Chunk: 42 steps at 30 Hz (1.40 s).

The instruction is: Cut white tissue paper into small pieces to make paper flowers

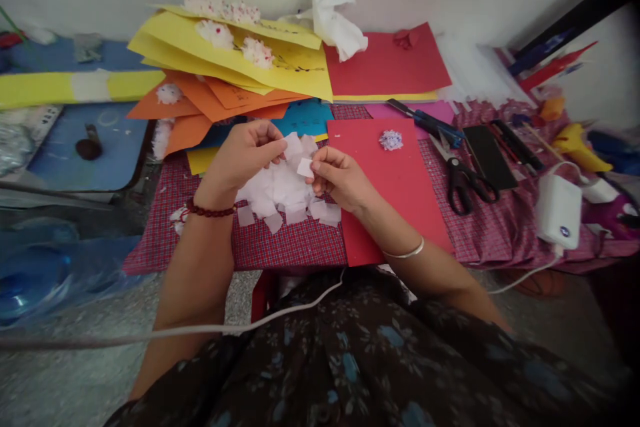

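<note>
**Over a pile of paper pieces (270, 192), a small white paper square (304, 167) in a pinch**

The right hand (343, 180) holds this square by one edge, thumb against finger, probably because so thin a piece needs only a light grip. The left hand (250, 147) is just beside it, with fingertips drawn close together; whether they pinch another piece, I cannot tell. The pile lies directly under both hands on the checked cloth (295, 250) of the counter, it seems for a short reach. To the right of the hands, partly under the right forearm, lies a red sheet (395, 207), with a purple-and-white paper flower (391, 140) on it. Past this sheet lie the black scissors (463, 180), perhaps to leave room for the fingers. Ahead of the hands, yellow sheets (306, 85) bearing fluffy white flowers (257, 52) are stacked near the wall, likely to be out of the way.
</note>
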Available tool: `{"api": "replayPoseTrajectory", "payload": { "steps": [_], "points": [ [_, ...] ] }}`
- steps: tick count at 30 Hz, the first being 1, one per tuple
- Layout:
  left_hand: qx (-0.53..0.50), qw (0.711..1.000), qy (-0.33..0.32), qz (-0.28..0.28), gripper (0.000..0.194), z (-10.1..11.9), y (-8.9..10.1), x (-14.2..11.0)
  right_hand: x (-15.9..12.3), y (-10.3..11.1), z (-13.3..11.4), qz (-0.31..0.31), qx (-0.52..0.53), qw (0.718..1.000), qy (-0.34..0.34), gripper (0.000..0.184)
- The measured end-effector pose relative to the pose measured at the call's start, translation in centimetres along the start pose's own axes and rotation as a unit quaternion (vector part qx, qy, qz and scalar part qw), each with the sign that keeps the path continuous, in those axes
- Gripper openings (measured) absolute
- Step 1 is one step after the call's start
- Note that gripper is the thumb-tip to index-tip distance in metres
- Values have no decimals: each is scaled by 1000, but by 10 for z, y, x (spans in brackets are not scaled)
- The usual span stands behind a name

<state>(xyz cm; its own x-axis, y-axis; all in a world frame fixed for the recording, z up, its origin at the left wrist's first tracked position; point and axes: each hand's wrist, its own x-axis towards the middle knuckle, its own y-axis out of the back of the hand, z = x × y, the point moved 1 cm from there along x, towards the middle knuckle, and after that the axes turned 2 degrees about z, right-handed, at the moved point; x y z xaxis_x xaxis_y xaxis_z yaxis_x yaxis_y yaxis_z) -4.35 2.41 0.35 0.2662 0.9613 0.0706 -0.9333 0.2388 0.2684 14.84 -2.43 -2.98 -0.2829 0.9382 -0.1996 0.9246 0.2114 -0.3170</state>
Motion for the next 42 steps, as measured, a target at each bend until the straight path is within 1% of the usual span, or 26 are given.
{"api": "replayPoseTrajectory", "payload": {
  "steps": [2,4,6,7,10,13,15,16,19,21,23,26,28,29,30,31,33,35,36,37,39,40,42],
  "points": [
    [18,999,-2,-33,18,2,0,-1,2,3,-1,17,11,1000,-11,48],
    [41,996,-2,-81,28,5,-1,-3,5,7,-1,26,11,1000,-4,46],
    [58,992,-4,-115,36,9,-3,-4,7,11,0,33,-7,999,15,40],
    [62,991,-4,-120,39,10,-3,-4,7,12,0,37,-30,998,30,36],
    [57,993,4,-101,44,12,-4,-5,2,10,0,47,-137,985,95,23],
    [43,997,15,-70,42,11,-3,-5,-8,-3,1,20,-246,956,160,16],
    [34,998,18,-58,38,9,-2,-4,-16,-14,3,-23,-320,926,200,9],
    [28,998,18,-54,36,8,-2,-4,-19,-20,4,-51,-360,905,221,9],
    [6,998,17,-54,33,6,-2,-3,-23,-36,9,-124,-478,825,275,14],
    [-4,998,19,-52,32,4,-2,-2,-22,-44,11,-143,-552,771,284,18],
    [-6,999,22,-45,31,3,-2,-1,-19,-52,13,-149,-610,729,274,21],
    [-12,999,24,-40,30,3,0,-1,-14,-64,16,-156,-665,685,253,22],
    [-23,999,21,-38,30,4,2,0,-12,-70,16,-168,-681,672,239,17],
    [-30,999,20,-36,31,5,3,0,-12,-71,16,-173,-678,674,237,16],
    [-37,999,20,-35,32,6,4,0,-12,-70,14,-175,-665,686,237,15],
    [-43,998,20,-32,33,7,5,-1,-12,-67,12,-175,-641,708,240,13],
    [-53,998,25,-28,34,8,6,-1,-12,-55,5,-155,-565,773,244,10],
    [-58,998,29,-23,33,8,7,-1,-9,-38,-3,-108,-479,837,239,7],
    [-58,998,30,-22,32,8,7,-1,-6,-29,-6,-77,-445,861,234,7],
    [-58,998,31,-21,32,8,7,-1,-3,-20,-9,-46,-419,878,229,8],
    [-59,998,30,-18,32,8,8,-1,3,-7,-11,6,-387,897,215,9],
    [-62,998,30,-15,32,7,8,-1,5,-4,-11,19,-380,901,206,9],
    [-72,997,31,-9,31,6,8,0,9,-4,-10,13,-389,901,191,8]
  ]
}}
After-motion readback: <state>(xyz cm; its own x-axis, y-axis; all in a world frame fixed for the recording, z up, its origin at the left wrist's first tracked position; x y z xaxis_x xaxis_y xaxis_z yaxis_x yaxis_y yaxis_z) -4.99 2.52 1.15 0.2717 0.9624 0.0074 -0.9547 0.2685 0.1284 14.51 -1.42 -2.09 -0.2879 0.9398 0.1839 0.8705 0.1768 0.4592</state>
